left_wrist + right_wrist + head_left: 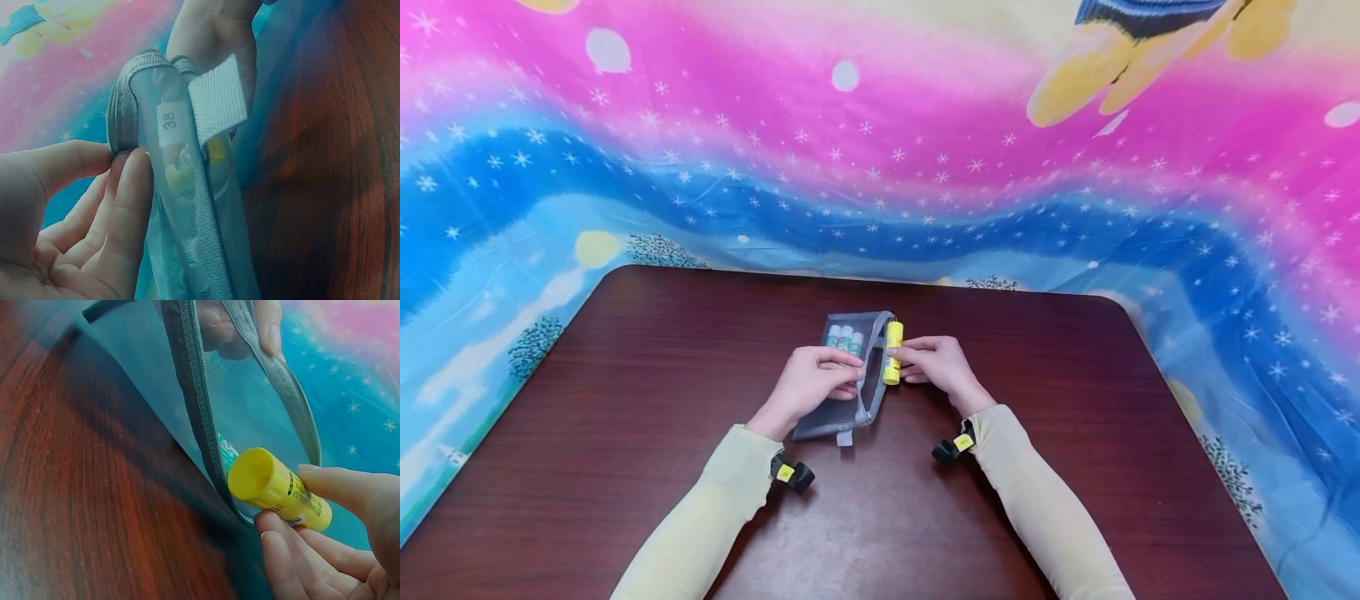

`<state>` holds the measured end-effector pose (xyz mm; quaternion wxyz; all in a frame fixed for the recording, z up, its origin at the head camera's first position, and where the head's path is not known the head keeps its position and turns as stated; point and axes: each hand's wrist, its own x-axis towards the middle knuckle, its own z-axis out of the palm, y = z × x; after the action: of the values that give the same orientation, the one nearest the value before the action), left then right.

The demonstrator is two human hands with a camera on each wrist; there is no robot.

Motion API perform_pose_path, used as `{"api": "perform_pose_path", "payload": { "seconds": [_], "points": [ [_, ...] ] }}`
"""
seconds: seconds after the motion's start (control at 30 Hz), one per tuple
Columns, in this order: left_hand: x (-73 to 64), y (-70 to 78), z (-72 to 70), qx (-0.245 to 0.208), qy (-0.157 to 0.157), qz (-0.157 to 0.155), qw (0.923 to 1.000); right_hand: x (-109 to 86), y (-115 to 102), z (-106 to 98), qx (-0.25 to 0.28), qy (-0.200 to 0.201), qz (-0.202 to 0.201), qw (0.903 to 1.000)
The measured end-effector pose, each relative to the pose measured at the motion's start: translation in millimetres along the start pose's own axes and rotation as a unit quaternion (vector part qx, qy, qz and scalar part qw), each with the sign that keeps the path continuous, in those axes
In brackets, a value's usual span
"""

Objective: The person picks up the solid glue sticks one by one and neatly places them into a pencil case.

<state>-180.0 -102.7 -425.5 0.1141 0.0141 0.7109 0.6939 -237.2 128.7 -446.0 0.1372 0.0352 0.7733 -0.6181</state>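
A grey mesh zipper pouch [823,423] stands with its zipped mouth spread apart, facing right. My left hand [811,379] pinches one zipper edge between thumb and fingers, seen close up in the left wrist view beside a white fabric tab [217,100]. Through the mesh show several white-and-green glue sticks [846,340] near the far end. My right hand [946,365] holds a yellow glue stick [269,487] between thumb and fingers, right at the open mouth. In the right wrist view its round yellow end overlaps the zipper edge.
Both hands work over a dark reddish wood table [685,358]. Behind it hangs a colourful printed cloth [880,167] that runs along the back and sides. Black wrist cameras [953,447] are strapped under both sleeves.
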Motion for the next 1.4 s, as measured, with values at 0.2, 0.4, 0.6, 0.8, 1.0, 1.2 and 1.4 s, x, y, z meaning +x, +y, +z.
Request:
{"api": "perform_pose_path", "payload": {
  "seconds": [0.2,0.4,0.6,0.8,1.0,1.2,1.4],
  "points": [
    [-0.4,-0.6,0.1,0.002,0.002,-0.001,1.0000,1.7,1.8,3.5,0.000,0.008,0.008,0.9999],
    [1.0,-3.1,0.3,-0.002,0.000,0.001,1.0000,1.3,1.8,7.1,-0.010,0.010,0.002,0.9999],
    [1.3,-2.3,0.1,-0.006,-0.001,0.000,1.0000,0.0,-1.7,8.7,0.010,-0.002,-0.016,0.9998],
    [2.0,-3.2,0.3,-0.011,0.004,-0.001,0.9999,-3.8,-4.7,5.7,0.001,0.002,-0.030,0.9995],
    [0.8,-4.1,0.7,-0.013,0.004,0.002,0.9999,-7.7,-5.2,-2.9,-0.005,0.006,-0.043,0.9990],
    [-2.8,-0.8,2.0,-0.009,0.004,0.005,0.9999,-13.8,-9.6,-15.7,-0.002,0.018,-0.054,0.9984],
    [-0.9,-4.6,1.2,-0.007,0.006,0.008,0.9999,-18.5,-11.0,-27.9,-0.003,0.037,-0.069,0.9969]
  ]
}}
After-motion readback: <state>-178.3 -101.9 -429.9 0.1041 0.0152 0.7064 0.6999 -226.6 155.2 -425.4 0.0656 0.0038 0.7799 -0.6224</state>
